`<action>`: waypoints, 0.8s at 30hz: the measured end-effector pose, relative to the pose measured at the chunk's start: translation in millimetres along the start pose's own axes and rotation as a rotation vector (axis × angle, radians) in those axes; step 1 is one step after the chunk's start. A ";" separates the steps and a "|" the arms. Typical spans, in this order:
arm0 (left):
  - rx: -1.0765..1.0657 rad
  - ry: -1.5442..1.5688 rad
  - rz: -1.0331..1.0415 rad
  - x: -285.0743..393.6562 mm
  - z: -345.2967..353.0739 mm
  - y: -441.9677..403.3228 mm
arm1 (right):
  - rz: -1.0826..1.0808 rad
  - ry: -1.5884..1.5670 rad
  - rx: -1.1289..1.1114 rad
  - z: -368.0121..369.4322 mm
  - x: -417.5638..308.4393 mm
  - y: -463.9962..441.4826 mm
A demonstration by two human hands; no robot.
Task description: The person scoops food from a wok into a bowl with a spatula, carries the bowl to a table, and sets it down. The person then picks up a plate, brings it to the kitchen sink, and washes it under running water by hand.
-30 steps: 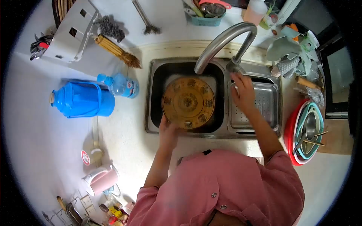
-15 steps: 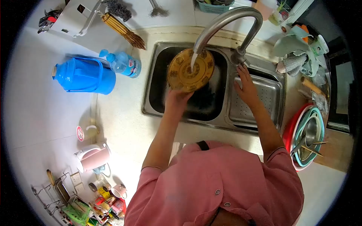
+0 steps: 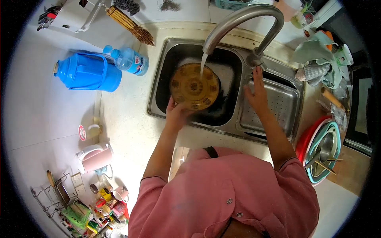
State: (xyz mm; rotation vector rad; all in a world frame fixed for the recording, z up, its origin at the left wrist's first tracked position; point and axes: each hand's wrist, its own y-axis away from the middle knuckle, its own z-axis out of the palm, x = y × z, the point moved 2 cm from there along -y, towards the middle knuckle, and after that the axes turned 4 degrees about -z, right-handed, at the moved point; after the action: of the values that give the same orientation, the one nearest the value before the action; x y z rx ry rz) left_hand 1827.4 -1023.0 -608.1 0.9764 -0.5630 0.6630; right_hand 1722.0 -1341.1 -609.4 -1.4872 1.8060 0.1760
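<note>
An amber patterned plate (image 3: pixel 194 90) is held by its near-left edge in my left hand (image 3: pixel 177 116), over the left basin of the sink (image 3: pixel 156 104). Water pours from the curved metal faucet (image 3: pixel 238 19) toward the plate's upper part. My right hand (image 3: pixel 258 94) is stretched out, fingers extended, with its fingertips at the base of the faucet. Whether they touch the lever there I cannot tell. Below that hand lies a perforated metal drain tray (image 3: pixel 278 107) in the right basin.
Left of the sink stand a clear blue-capped bottle (image 3: pixel 131 61) and a blue thermos (image 3: pixel 88 72). A straw brush (image 3: pixel 131 25) lies behind them. Stacked basins (image 3: pixel 337 139) with a ladle sit at the right, near cloths (image 3: pixel 317 71). A pink kettle (image 3: pixel 95 158) is at lower left.
The plate has moved down and slightly left, deeper over the basin, with my left hand shifting the same way. My right hand stays at the faucet base. The view has shifted a little.
</note>
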 end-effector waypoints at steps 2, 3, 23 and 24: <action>0.001 0.046 0.040 -5.1 -10.5 -5.5 | 0.014 -0.010 0.044 8.5 -12.9 -7.7; 0.003 0.088 0.046 -8.4 -12.7 -11.1 | 0.035 -0.006 0.036 10.4 -11.7 -11.0; -0.182 0.300 0.146 4.1 30.3 38.3 | 0.730 -1.492 -0.280 63.5 -122.1 2.7; -0.183 0.273 0.154 6.6 28.7 41.0 | 0.712 -1.493 -0.262 66.6 -121.5 3.0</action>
State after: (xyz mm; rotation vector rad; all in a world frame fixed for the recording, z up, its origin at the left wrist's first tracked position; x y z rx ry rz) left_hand 1798.1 -1030.4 -567.7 0.6617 -0.4507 0.8517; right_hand 1752.7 -1209.3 -579.8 -0.3794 0.9011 1.4560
